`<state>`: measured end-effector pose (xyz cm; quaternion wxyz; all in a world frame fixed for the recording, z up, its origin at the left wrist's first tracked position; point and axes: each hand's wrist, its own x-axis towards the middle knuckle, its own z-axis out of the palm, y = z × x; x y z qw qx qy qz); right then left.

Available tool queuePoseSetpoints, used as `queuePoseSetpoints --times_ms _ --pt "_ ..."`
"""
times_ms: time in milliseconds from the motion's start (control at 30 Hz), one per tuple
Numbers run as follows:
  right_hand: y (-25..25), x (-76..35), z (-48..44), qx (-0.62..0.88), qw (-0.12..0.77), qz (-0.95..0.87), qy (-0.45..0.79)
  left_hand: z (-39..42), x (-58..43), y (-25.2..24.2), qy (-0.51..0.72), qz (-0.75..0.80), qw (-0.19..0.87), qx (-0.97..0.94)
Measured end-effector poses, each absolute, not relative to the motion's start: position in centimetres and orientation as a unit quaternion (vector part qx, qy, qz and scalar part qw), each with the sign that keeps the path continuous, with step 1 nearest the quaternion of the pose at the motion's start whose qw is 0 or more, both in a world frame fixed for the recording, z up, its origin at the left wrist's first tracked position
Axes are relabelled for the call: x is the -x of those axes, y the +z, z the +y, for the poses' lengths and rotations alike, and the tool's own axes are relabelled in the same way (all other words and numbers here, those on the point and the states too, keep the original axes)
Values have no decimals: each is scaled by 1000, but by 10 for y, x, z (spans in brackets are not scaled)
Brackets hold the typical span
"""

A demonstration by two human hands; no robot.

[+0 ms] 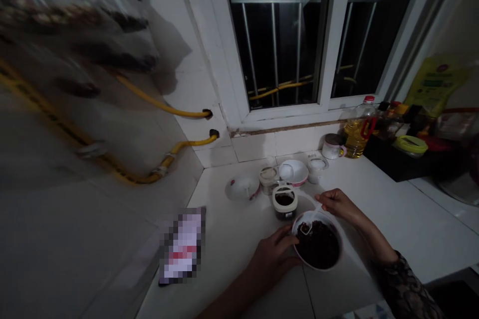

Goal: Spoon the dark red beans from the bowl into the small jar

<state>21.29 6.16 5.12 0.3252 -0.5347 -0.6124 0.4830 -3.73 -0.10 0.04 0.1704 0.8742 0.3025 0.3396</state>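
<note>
A white bowl [341, 254] holds a dark brown, crumbly mass [320, 246] and stands on the counter. My left hand [279, 249] grips the bowl by its left rim, fingers closed around the edge. Between the fingertips of my right hand [333, 204] is the handle of a small spoon [306, 228], whose pale bowl end rests in the dark mass. Just behind the bowl stands a clear jar with a cream rim [285, 201], dark stuff inside it.
Behind are a white dish [239, 187], a bowl [299, 173], clear containers [268, 179] [317, 167] and a mug [333, 147]. An oil bottle [355, 134] and a black rack [396, 162] stand right. A blurred-out item [183, 246] lies left. Yellow pipe [130, 174] runs along the wall.
</note>
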Motion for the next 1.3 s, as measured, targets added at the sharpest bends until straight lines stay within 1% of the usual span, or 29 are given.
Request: queuePoseSetpoints --times_ms 200,333,433,500,633,700,767,833,867,967,1033,1100,1200,1300 --pt "51 -211 64 550 341 -588 485 -1 37 1 340 306 171 -873" --pt "56 -206 68 551 387 -542 503 -1 38 -1 339 301 173 -875" --pt "65 -201 74 556 427 -541 465 -1 37 0 339 307 162 -874" --pt "73 -196 77 560 454 -566 400 -1 37 0 332 312 164 -875" --pt "83 -183 76 546 495 -645 200 -1 37 -2 328 312 160 -877" --pt "83 -177 72 517 466 -711 98 0 37 -3 335 310 154 -876" --pt "80 -172 67 471 406 -783 11 -1 37 -3 332 310 152 -878" --pt "79 -170 63 430 355 -829 -44 -1 37 -2 326 312 153 -879" --pt "80 -170 61 421 348 -836 -57 -1 38 -1 325 311 156 -880" --pt "88 -179 57 439 386 -811 -27 -1 38 2 338 301 158 -877" --pt "95 -190 55 468 414 -779 49 -1 38 3 347 293 163 -876" --pt "99 -201 55 481 410 -762 140 0 37 3 354 287 170 -873" --pt "98 -212 56 473 339 -775 247 0 37 2 356 286 175 -872" --pt "91 -210 55 458 242 -805 290 0 37 2 354 284 178 -873"
